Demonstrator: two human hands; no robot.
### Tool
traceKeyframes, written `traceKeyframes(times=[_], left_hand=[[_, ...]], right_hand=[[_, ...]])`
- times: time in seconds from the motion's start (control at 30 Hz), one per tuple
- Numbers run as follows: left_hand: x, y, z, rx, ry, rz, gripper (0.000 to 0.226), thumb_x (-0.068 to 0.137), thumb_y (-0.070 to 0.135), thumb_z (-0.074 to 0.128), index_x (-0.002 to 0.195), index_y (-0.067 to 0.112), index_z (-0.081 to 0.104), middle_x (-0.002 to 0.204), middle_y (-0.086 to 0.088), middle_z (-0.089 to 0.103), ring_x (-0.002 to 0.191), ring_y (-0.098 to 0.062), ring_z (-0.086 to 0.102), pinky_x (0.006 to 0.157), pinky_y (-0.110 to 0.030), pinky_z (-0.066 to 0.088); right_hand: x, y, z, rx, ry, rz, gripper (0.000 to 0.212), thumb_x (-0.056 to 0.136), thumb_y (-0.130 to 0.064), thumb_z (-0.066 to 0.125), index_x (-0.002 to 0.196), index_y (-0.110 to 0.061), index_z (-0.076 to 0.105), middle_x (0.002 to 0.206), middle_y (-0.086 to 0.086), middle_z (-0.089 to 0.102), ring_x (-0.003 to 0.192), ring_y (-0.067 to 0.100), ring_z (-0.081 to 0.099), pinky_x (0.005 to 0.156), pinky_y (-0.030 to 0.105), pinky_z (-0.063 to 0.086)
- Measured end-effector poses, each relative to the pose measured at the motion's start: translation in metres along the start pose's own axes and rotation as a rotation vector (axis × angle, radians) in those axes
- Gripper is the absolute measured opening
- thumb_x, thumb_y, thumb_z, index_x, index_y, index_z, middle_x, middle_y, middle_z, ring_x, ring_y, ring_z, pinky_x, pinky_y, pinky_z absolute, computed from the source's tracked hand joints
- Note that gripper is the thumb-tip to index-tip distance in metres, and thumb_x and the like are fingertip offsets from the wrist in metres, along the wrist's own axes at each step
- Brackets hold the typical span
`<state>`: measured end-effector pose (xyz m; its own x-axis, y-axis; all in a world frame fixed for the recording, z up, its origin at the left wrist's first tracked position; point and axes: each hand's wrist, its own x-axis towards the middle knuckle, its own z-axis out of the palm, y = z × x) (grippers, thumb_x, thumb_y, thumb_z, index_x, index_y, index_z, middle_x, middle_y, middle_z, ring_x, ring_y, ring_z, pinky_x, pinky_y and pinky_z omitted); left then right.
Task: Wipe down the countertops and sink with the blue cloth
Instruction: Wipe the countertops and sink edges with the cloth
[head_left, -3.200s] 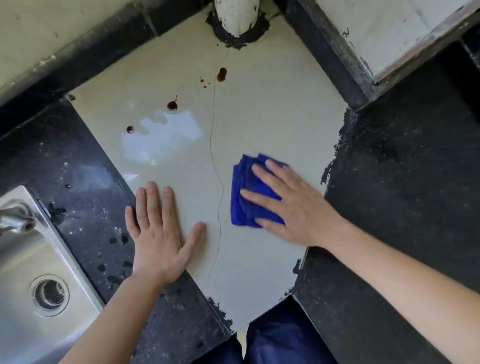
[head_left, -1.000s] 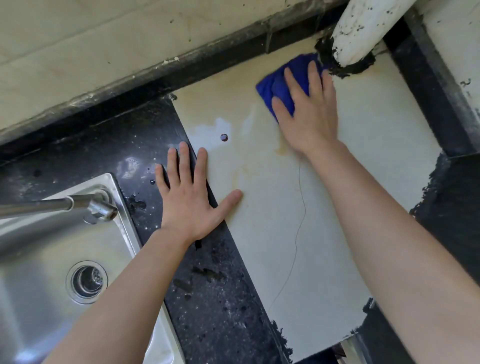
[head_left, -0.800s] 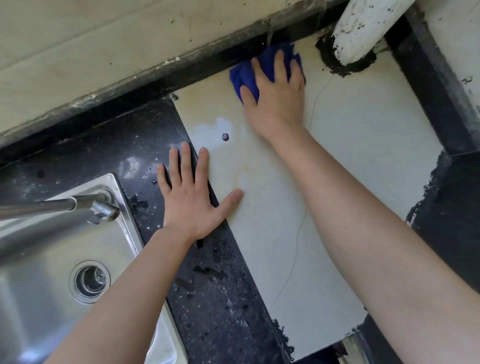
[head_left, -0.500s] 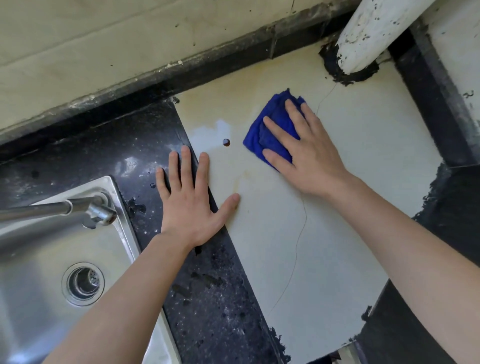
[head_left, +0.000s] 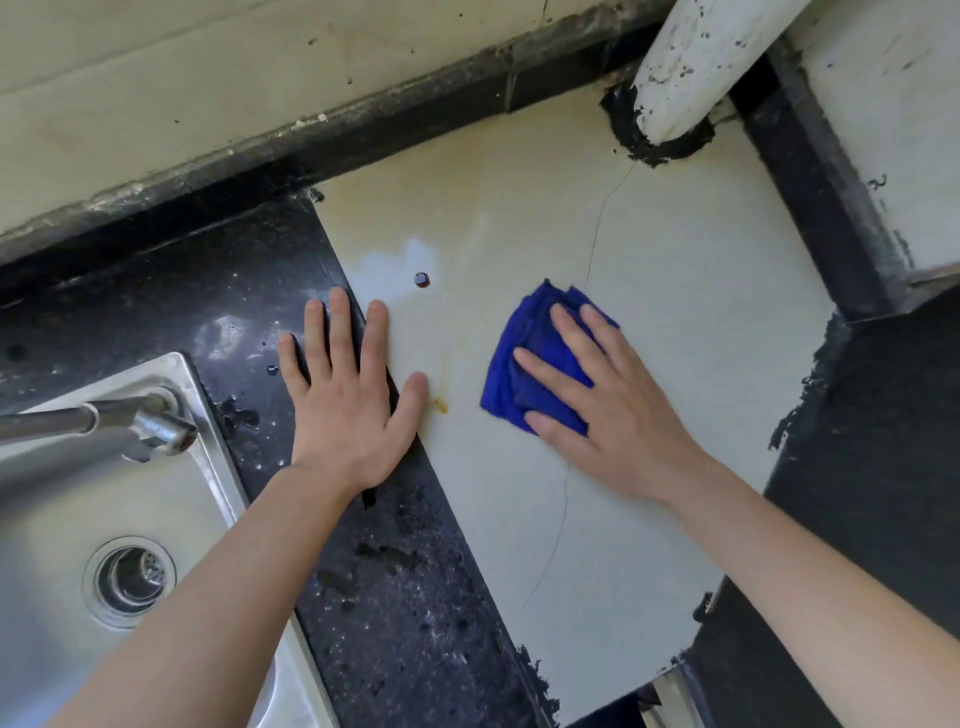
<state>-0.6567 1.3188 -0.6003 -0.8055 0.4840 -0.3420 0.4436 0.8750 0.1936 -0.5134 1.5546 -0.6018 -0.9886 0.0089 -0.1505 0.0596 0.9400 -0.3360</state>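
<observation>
While the folded blue microfibre cloth (head_left: 524, 327) is being pressed flat near the middle of the frame under the straight, spread fingers of the right hand (head_left: 613, 410), the left hand (head_left: 348, 405) is being braced palm-down, fingers extended, across the seam between the glossy cream tile panel (head_left: 675, 312) and the black speckled stone countertop (head_left: 405, 597). The wiping is being judged as partly done: a dark red droplet (head_left: 422, 280) and a yellowish smear (head_left: 441, 405) are being shown on the tile, left of the cloth. Dried splashes are being shown on the stone, and the brushed stainless steel sink (head_left: 47, 519), lower left, is being judged as not yet wiped. A hairline crack (head_left: 592, 249) is being shown running across the smooth tile.
</observation>
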Motion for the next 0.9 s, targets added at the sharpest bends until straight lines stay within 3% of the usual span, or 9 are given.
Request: traceKeyframes(times=[0.1, 0.2, 0.37, 0.57, 0.73, 0.8, 0.9], left_hand=[[0.0, 0.001, 0.0, 0.014, 0.004, -0.004, 0.08, 0.092, 0.065, 0.015, 0.157, 0.021, -0.001, 0.164, -0.01, -0.015, 0.149, -0.028, -0.022, 0.119, -0.057, -0.01], [0.0, 0.0, 0.001, 0.022, 0.012, -0.003, 0.082, 0.092, 0.067, 0.017, 0.157, 0.02, 0.0, 0.164, -0.011, -0.014, 0.15, -0.029, -0.02, 0.119, -0.058, -0.008], [0.001, 0.0, 0.003, 0.027, 0.026, -0.002, 0.083, 0.091, 0.068, 0.019, 0.157, 0.021, 0.001, 0.164, -0.011, -0.013, 0.15, -0.029, -0.018, 0.119, -0.057, -0.008], [0.0, -0.002, 0.001, -0.039, 0.025, 0.012, 0.08, 0.092, 0.068, 0.014, 0.157, 0.024, 0.0, 0.164, -0.007, -0.015, 0.149, -0.024, -0.022, 0.119, -0.052, -0.014], [-0.011, -0.017, -0.009, -0.24, 0.171, 0.053, 0.07, 0.099, 0.053, 0.026, 0.157, 0.015, 0.016, 0.166, -0.009, -0.003, 0.151, -0.023, -0.014, 0.121, -0.047, -0.01], [-0.021, -0.026, -0.01, -0.203, 0.236, 0.005, 0.067, 0.1, 0.05, 0.027, 0.155, 0.011, 0.021, 0.165, -0.011, 0.001, 0.152, -0.025, -0.01, 0.122, -0.047, -0.007], [-0.037, -0.039, -0.005, -0.137, 0.199, -0.059, 0.066, 0.1, 0.051, 0.025, 0.155, 0.014, 0.024, 0.165, -0.01, -0.001, 0.152, -0.025, -0.01, 0.122, -0.047, -0.006]], right_hand=[[0.025, 0.023, -0.012, 0.002, 0.009, 0.072, 0.061, 0.099, -0.06, 0.039, 0.155, -0.038, 0.029, 0.168, 0.005, 0.008, 0.154, 0.03, 0.002, 0.124, 0.048, 0.012], [0.106, 0.031, -0.028, 0.02, 0.094, 0.287, 0.061, 0.101, -0.061, 0.032, 0.157, -0.038, 0.022, 0.168, 0.007, 0.002, 0.153, 0.032, -0.003, 0.125, 0.043, 0.003], [0.203, -0.006, -0.026, -0.019, 0.165, 0.586, 0.065, 0.1, -0.055, 0.032, 0.159, -0.032, 0.02, 0.167, 0.015, 0.006, 0.151, 0.042, 0.003, 0.123, 0.05, 0.005], [0.114, -0.027, -0.008, -0.051, 0.083, 0.129, 0.061, 0.102, -0.056, 0.033, 0.157, -0.03, 0.027, 0.167, 0.012, 0.011, 0.152, 0.038, 0.006, 0.124, 0.049, 0.012], [0.046, -0.026, 0.003, -0.028, 0.051, 0.186, 0.06, 0.102, -0.056, 0.038, 0.156, -0.034, 0.028, 0.168, 0.008, 0.009, 0.153, 0.032, 0.003, 0.125, 0.046, 0.008], [0.061, -0.032, 0.001, -0.018, 0.057, 0.229, 0.06, 0.101, -0.057, 0.037, 0.156, -0.036, 0.026, 0.168, 0.007, 0.007, 0.153, 0.032, 0.001, 0.125, 0.046, 0.007], [0.119, -0.049, -0.001, -0.019, 0.081, 0.321, 0.061, 0.102, -0.057, 0.03, 0.158, -0.035, 0.021, 0.168, 0.009, 0.003, 0.153, 0.036, 0.0, 0.125, 0.048, 0.005]])
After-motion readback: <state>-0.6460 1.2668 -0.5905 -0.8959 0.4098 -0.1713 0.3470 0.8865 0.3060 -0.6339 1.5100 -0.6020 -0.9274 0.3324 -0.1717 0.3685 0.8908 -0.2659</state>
